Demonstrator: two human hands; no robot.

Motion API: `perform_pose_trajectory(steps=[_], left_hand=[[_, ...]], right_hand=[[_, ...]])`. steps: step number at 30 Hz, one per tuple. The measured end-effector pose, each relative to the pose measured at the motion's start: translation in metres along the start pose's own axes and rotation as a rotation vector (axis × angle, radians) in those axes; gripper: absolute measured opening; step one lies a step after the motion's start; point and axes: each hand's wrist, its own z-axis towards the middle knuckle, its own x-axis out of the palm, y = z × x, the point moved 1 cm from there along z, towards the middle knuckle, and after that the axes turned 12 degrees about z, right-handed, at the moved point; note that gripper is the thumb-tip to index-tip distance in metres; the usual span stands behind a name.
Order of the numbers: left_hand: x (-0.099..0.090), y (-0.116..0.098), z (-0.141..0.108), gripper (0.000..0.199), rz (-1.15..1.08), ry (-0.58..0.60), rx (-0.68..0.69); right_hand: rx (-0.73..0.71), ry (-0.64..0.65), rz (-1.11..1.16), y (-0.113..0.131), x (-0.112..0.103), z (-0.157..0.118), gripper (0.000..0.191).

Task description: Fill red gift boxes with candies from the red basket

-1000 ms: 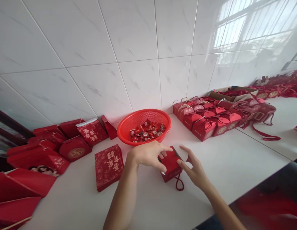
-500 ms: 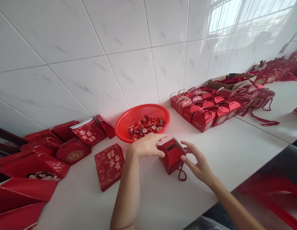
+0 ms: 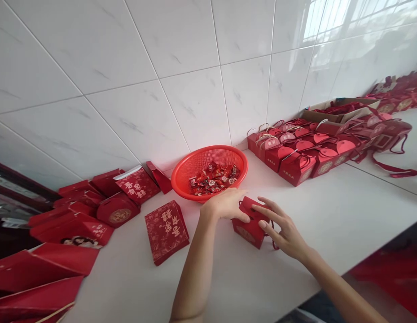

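A small red gift box (image 3: 248, 233) stands on the table between my hands, a gold round print on its side and a dark red cord at its right. My left hand (image 3: 227, 205) grips its left side, thumb on the top and the other fingers partly hidden behind. From the right, my right hand (image 3: 283, 229) holds the box, fingertips lying on the folded top flap and thumb at the near edge. Just behind the hands sits a red plastic basket (image 3: 184, 172) with wrapped candies (image 3: 215, 177) in it.
To the left lies a flat patterned red box (image 3: 166, 231), with several unfilled-looking red boxes (image 3: 117, 208) beyond it. Rows of closed red boxes (image 3: 296, 163) stand at the right along the tiled wall (image 3: 188, 89). Behind them is an open carton (image 3: 329, 117) with red contents.
The box's top flaps, upright and apart before, are now folded down under my fingers. The box has turned, showing its gold-printed side. The camera view has shifted slightly left.
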Motion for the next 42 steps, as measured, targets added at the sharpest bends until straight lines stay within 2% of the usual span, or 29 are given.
perform_pose_trajectory(steps=[3, 6, 8, 11, 13, 17, 20, 25, 29, 36, 39, 42], left_hand=[[-0.001, 0.000, 0.001, 0.073, -0.013, 0.033, 0.011], [-0.001, 0.001, 0.002, 0.053, -0.029, 0.077, -0.002], [-0.001, 0.001, 0.004, 0.048, -0.025, 0.073, -0.004], [0.000, 0.002, 0.007, 0.050, -0.021, 0.045, 0.006], [0.001, 0.002, 0.010, 0.053, -0.037, 0.040, -0.004], [0.002, 0.001, 0.014, 0.056, -0.082, 0.058, -0.047], [0.002, 0.002, 0.014, 0.056, -0.091, 0.066, -0.035], [0.001, 0.005, 0.016, 0.060, -0.110, 0.026, 0.006], [0.001, 0.006, 0.017, 0.063, -0.159, 0.005, 0.037], [-0.004, 0.002, 0.009, 0.040, -0.291, 0.010, 0.157], [-0.009, 0.001, 0.003, 0.032, -0.400, -0.100, 0.185], [-0.012, 0.003, -0.001, 0.027, -0.484, -0.259, 0.126]], right_hand=[[0.014, -0.069, -0.003, 0.001, -0.001, 0.000, 0.045], [0.087, -0.147, -0.009, 0.002, -0.007, -0.001, 0.043], [0.156, -0.196, -0.017, 0.001, -0.013, -0.002, 0.039], [0.269, -0.220, -0.003, -0.001, -0.020, -0.006, 0.037], [0.348, -0.192, 0.084, -0.002, -0.021, -0.009, 0.039], [0.485, -0.149, 0.428, -0.001, -0.021, -0.009, 0.048], [0.534, -0.186, 0.617, 0.005, -0.026, -0.001, 0.051], [0.452, -0.267, 0.724, 0.024, -0.046, 0.020, 0.041], [0.324, -0.250, 0.737, 0.038, -0.055, 0.031, 0.030], [0.241, -0.148, 0.633, 0.048, -0.048, 0.041, 0.026], [0.217, -0.141, 0.587, 0.049, -0.046, 0.045, 0.025], [0.190, -0.142, 0.544, 0.052, -0.047, 0.047, 0.026]])
